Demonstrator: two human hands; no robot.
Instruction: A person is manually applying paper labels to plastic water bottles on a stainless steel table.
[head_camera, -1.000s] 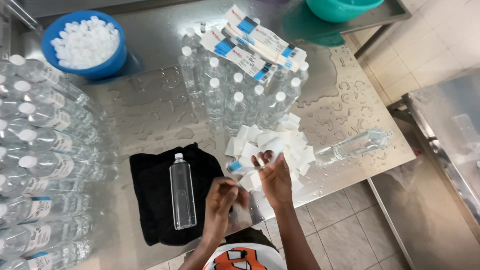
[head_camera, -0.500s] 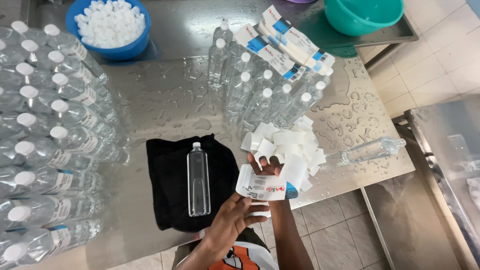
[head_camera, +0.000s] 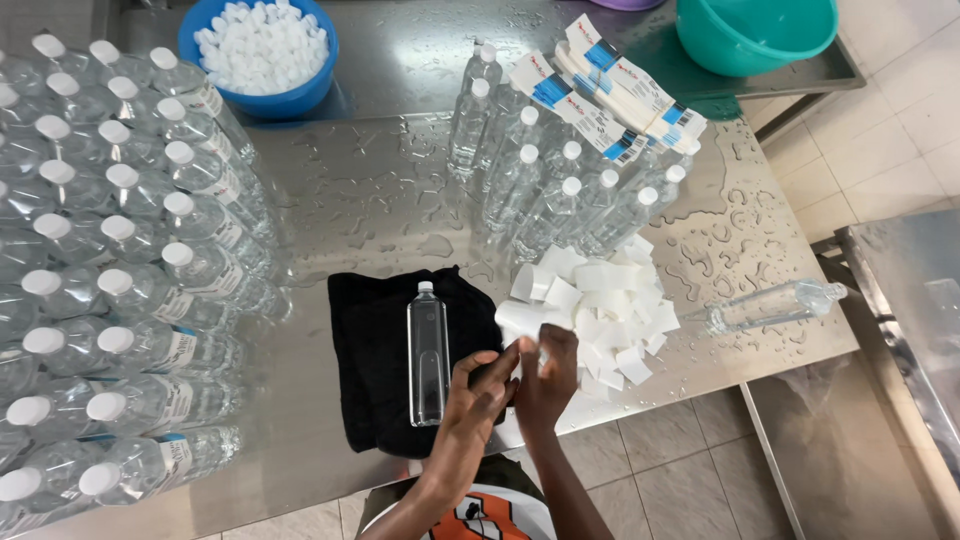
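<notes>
A clear capped bottle (head_camera: 428, 350) lies flat on a black cloth (head_camera: 370, 380) at the near edge of the wet steel table (head_camera: 380, 200). My left hand (head_camera: 478, 392) and my right hand (head_camera: 549, 376) are pressed close together just right of the bottle. Both pinch a curled white label (head_camera: 523, 319) at their fingertips. Right behind the label lies a pile of white label backings (head_camera: 605, 310).
Several upright capped bottles (head_camera: 560, 190) carry stacks of label strips (head_camera: 612, 95). Labelled bottles (head_camera: 100, 250) lie piled at the left. A blue bowl of white caps (head_camera: 260, 45) and a teal basin (head_camera: 755, 30) stand at the back. One bottle (head_camera: 770, 305) lies at the right edge.
The label was spread flat between my hands; it is now curled, with my hands drawn together beside the bottle on the cloth.
</notes>
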